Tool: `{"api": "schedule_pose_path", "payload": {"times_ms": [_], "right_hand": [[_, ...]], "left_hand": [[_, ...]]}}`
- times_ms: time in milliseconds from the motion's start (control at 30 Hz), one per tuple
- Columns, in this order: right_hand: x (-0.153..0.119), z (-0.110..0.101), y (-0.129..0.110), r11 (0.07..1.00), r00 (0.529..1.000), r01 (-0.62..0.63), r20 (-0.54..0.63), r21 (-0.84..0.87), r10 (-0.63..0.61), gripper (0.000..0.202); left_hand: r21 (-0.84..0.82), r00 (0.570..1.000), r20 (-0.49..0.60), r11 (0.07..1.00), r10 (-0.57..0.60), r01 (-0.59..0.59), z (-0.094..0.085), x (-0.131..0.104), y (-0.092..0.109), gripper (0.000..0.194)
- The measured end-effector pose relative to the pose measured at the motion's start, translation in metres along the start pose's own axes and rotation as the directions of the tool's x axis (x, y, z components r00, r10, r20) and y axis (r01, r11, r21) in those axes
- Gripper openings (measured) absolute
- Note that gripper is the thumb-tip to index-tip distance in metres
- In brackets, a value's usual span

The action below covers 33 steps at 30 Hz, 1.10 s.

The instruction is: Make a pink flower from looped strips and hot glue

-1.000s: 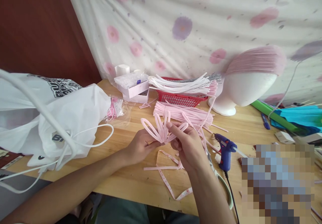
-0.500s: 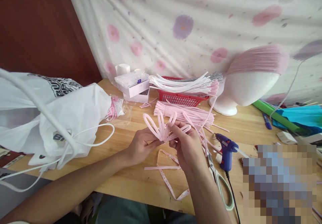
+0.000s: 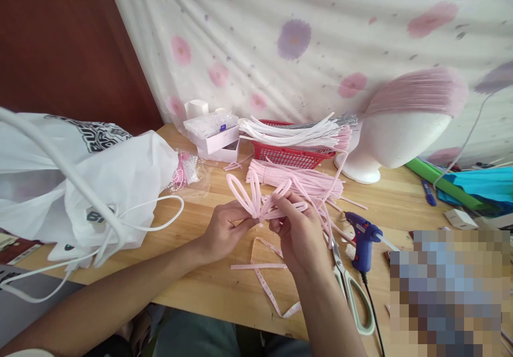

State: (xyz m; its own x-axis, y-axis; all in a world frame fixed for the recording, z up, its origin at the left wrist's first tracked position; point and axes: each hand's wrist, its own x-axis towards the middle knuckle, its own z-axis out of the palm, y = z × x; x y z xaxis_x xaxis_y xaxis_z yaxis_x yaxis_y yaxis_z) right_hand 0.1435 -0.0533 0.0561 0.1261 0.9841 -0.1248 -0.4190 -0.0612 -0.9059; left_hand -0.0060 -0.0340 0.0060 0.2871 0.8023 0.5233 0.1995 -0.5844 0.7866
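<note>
Several pink loops fan between fingertips (left hand and right hand pinching them).

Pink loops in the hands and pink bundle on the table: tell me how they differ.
The loops are held up by the left hand and right hand; the bundle lies on the table. The loops are bent round and fan outward; the bundle runs nearly straight. Both are pale pink.

Pink loops look fuzzy and matt, table is smooth wood with a slight sheen, basket seems plastic, display head like matt foam, scissor blades bare metal.
</note>
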Motion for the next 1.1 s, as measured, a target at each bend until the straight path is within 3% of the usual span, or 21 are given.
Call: {"api": "schedule_pose_path", "payload": {"times_ms": [267,400,633,767,900,1100], "right_hand": [[0.000,0.002,0.000,1.000,1.000,0.011,0.002,0.020,-0.011,0.028],[-0.002,-0.002,0.003,1.000,0.999,0.016,0.048,0.005,-0.016,0.031],[-0.016,-0.017,0.014,0.979,0.995,0.087,0.058,-0.185,-0.078,0.029],[-0.015,-0.030,0.011,0.953,0.975,0.106,0.216,-0.284,-0.044,0.033],[-0.006,-0.039,0.008,0.946,0.939,0.094,0.345,-0.310,0.020,0.025],[-0.003,-0.039,0.019,0.966,0.925,0.073,0.379,-0.248,0.027,0.023]], "left_hand": [[0.009,1.000,0.023,1.000,-0.009,0.009,0.000,0.001,-0.001,0.030],[-0.024,0.996,0.091,0.999,-0.024,0.027,-0.003,0.003,0.000,0.030],[-0.021,0.997,0.066,0.999,-0.048,0.049,-0.004,0.005,-0.002,0.034],[-0.076,0.990,0.135,0.996,-0.041,0.052,-0.004,0.007,-0.003,0.028],[-0.123,0.976,0.219,0.992,-0.014,0.042,-0.005,0.007,-0.001,0.026],[-0.140,0.966,0.258,0.990,0.009,0.028,-0.005,0.007,0.001,0.027]]}}
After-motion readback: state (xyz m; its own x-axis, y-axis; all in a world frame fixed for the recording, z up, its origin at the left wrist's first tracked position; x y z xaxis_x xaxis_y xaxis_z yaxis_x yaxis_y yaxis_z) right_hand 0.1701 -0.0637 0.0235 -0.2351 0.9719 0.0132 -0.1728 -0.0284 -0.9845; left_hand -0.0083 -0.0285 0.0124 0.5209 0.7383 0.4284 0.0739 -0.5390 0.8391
